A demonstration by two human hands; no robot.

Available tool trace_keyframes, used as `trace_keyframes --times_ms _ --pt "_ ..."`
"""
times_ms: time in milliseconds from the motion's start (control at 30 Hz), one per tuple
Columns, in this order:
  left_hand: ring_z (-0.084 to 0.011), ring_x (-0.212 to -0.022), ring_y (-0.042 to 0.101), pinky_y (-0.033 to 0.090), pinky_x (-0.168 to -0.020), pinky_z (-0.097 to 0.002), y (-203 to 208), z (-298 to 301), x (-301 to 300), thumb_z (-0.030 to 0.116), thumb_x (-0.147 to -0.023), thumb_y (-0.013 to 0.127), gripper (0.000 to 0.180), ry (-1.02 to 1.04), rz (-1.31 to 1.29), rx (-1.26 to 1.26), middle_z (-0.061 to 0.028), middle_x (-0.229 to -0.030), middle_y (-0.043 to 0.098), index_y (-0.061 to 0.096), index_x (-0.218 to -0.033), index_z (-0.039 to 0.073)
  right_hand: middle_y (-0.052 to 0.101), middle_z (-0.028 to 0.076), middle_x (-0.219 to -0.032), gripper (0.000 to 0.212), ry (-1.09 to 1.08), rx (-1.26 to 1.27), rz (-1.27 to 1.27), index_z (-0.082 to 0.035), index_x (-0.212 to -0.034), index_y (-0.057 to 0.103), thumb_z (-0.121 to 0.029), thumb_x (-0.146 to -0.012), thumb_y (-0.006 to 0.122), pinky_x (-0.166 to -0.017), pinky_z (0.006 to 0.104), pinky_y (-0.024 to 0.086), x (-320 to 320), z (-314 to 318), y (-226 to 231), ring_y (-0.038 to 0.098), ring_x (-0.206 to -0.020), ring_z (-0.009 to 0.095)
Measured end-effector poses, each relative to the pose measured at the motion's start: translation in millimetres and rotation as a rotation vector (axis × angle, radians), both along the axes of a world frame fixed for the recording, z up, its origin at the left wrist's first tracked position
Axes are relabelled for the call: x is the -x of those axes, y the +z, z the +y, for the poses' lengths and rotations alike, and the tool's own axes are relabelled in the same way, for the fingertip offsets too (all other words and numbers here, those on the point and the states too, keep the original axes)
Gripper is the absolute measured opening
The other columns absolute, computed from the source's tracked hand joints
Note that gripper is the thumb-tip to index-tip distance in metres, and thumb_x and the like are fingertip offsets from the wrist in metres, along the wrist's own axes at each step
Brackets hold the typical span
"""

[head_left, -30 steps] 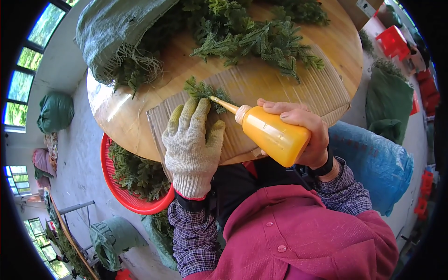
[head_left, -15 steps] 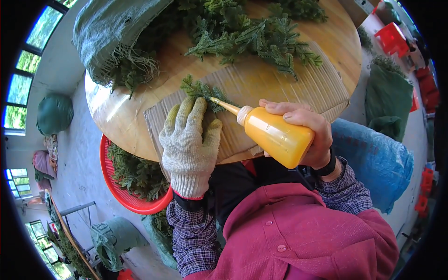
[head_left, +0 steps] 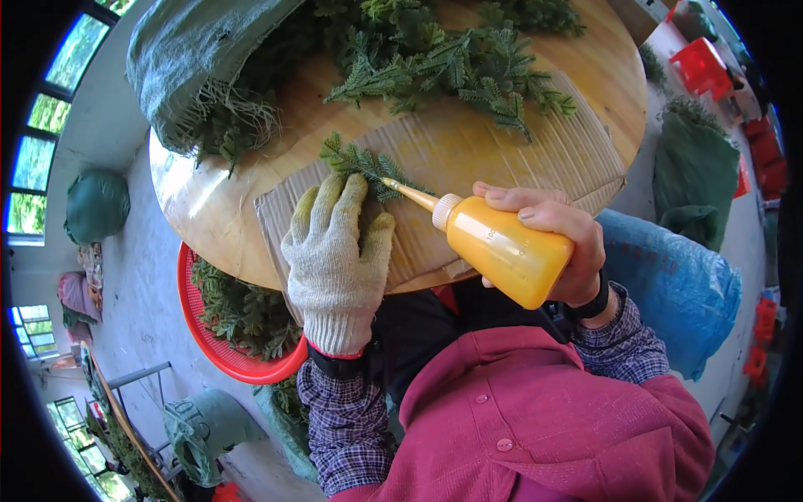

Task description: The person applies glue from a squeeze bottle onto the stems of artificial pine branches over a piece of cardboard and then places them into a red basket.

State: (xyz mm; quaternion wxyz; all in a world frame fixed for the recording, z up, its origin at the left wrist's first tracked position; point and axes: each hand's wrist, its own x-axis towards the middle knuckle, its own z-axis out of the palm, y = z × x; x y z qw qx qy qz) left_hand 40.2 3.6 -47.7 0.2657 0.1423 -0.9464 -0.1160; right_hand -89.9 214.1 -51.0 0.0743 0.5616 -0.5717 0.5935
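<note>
My left hand (head_left: 338,243), in a white knit glove with yellow-stained fingertips, lies flat with its fingers stretched out. Its fingertips touch the lower edge of a small green fir sprig (head_left: 361,162). The sprig rests on a sheet of corrugated cardboard (head_left: 569,151). Bare and wrapped round a squeeze bottle (head_left: 506,253) of yellow-orange liquid, my right hand (head_left: 573,238) holds it tilted. The bottle's pointed nozzle reaches the sprig's needles near its middle. Whether liquid is coming out cannot be made out.
The cardboard lies on a round wooden table (head_left: 213,226). Loose fir branches (head_left: 452,67) cover its far side, beside a grey-green woven sack (head_left: 188,67). A red basket (head_left: 188,309) of greenery stands below on the left; a blue sack (head_left: 669,284) stands on the right.
The bottle in my right hand has shifted slightly right and down, and its nozzle tip sits a little further right along the sprig. My left hand has stayed nearly the same.
</note>
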Motion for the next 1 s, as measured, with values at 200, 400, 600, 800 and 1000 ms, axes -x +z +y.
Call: trace_keyframes --times_ms 200,400,600,800,1000 --pt "-0.0381 -0.122 0.060 0.047 -0.105 -0.0462 1.9 1.7 1.4 0.013 -0.084 0.078 0.043 0.010 0.000 -0.011 -0.0185 -0.129 0.067 0.068 -0.124 0.002 0.068 0.026 -0.122 0.063 -0.013 0.047 -0.033 0.000 -0.123 0.054 -0.006 -0.073 0.093 -0.099 0.0531 0.058 -1.8 2.3 -0.1 0.070 -0.113 0.037" --pt "-0.0385 -0.123 0.059 0.047 -0.105 -0.0471 -0.2 0.6 0.5 0.016 -0.084 0.078 0.044 0.008 -0.014 0.005 -0.0174 -0.130 0.066 0.068 -0.125 0.004 0.063 0.028 -0.123 0.068 -0.007 -0.049 0.018 -0.003 -0.125 0.046 -0.011 -0.076 0.092 -0.099 0.0591 0.057 0.8 13.1 4.8 0.067 -0.115 0.040" --pt "-0.0388 -0.125 0.057 0.046 -0.105 -0.0480 -3.4 -2.3 -0.5 0.021 -0.085 0.078 0.046 0.004 -0.026 0.023 -0.0154 -0.134 0.064 0.067 -0.127 0.007 0.061 0.029 -0.124 0.070 0.014 -0.087 0.011 -0.004 -0.126 0.043 -0.012 -0.077 0.092 -0.098 0.0626 0.056 1.1 19.3 5.7 0.066 -0.117 0.042" --pt "-0.0387 -0.126 0.057 0.045 -0.106 -0.0483 -3.7 -1.3 -0.6 0.022 -0.085 0.078 0.045 0.016 -0.044 0.008 -0.0155 -0.134 0.064 0.068 -0.127 0.007 0.061 0.029 -0.125 0.071 0.021 -0.094 -0.018 -0.005 -0.126 0.043 -0.011 -0.076 0.092 -0.099 0.0635 0.055 3.0 25.1 4.5 0.065 -0.118 0.042" --pt "-0.0381 -0.127 0.056 0.044 -0.107 -0.0482 -2.4 -0.6 -0.9 0.023 -0.086 0.077 0.045 0.026 -0.061 0.001 -0.0154 -0.134 0.064 0.068 -0.127 0.008 0.061 0.028 -0.126 0.071 0.016 -0.088 -0.035 -0.005 -0.126 0.043 -0.010 -0.075 0.092 -0.100 0.0641 0.054 5.3 26.9 4.7 0.065 -0.119 0.042"
